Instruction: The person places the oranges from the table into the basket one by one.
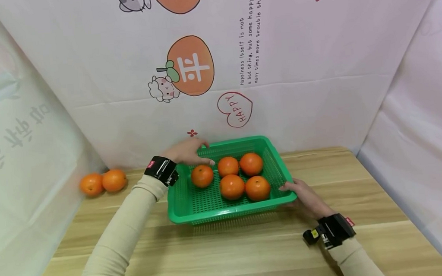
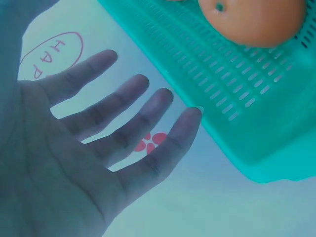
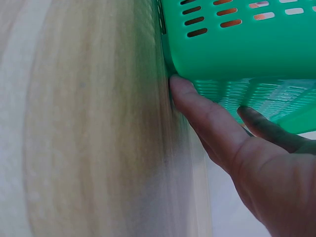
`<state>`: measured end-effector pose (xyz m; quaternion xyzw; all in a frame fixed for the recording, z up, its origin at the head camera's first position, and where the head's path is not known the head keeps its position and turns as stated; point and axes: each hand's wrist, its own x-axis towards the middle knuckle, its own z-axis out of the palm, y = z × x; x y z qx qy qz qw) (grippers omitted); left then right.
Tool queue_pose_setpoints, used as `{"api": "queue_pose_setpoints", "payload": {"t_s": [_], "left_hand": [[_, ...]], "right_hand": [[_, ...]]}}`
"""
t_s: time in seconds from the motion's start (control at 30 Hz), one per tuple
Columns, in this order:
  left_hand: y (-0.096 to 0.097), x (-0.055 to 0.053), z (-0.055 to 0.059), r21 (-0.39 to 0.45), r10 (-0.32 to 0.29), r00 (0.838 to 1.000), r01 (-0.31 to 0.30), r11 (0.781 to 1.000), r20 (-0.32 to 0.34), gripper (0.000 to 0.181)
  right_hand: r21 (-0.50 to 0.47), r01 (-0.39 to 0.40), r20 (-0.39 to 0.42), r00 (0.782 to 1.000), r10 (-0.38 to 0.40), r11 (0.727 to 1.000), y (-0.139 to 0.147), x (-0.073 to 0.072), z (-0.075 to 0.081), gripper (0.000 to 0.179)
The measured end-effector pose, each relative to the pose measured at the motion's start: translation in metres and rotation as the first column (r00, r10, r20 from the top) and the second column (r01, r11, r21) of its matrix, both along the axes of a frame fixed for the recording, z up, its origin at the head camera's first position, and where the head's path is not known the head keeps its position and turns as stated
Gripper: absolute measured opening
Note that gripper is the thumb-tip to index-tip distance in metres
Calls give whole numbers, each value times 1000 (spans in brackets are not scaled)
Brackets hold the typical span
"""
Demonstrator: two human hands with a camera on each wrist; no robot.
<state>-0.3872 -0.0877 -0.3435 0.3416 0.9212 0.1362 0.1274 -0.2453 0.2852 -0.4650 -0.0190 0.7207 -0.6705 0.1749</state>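
A green plastic basket (image 1: 182, 216) with slotted walls sits on the table, holding several oranges (image 1: 232, 187). My left hand (image 1: 186, 152) is over its back left corner, thumb towards the nearest orange (image 1: 202, 176). Spread and relaxed, the fingers (image 2: 148, 118) of that hand hold nothing and come right up to the rim in the left wrist view. At the basket's right side, my right hand (image 1: 307, 196) grips the front corner. One digit reaches over the rim there, while a fingertip (image 3: 181, 88) lies low against the basket's corner by the tabletop in the right wrist view.
Two more oranges (image 1: 114, 180) lie side by side at the table's back left, beside the left cloth wall. A white printed cloth (image 1: 304, 105) hangs behind the wooden table (image 1: 230, 254), and pale cloth rises on both sides.
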Motion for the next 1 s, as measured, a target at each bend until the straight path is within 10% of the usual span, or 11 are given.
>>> {"api": "queue_pose_setpoints", "payload": {"t_s": [0.47, 1.0], "left_hand": [[-27, -2, -1, -40, 100, 986, -106, 994, -135, 75], [-84, -14, -26, 39, 306, 908, -308, 950, -286, 67]], "right_hand": [[10, -11, -6, 1000, 11, 1000, -3, 1, 0, 68], [22, 1, -16, 1000, 0, 1000, -1, 1, 0, 68]]}}
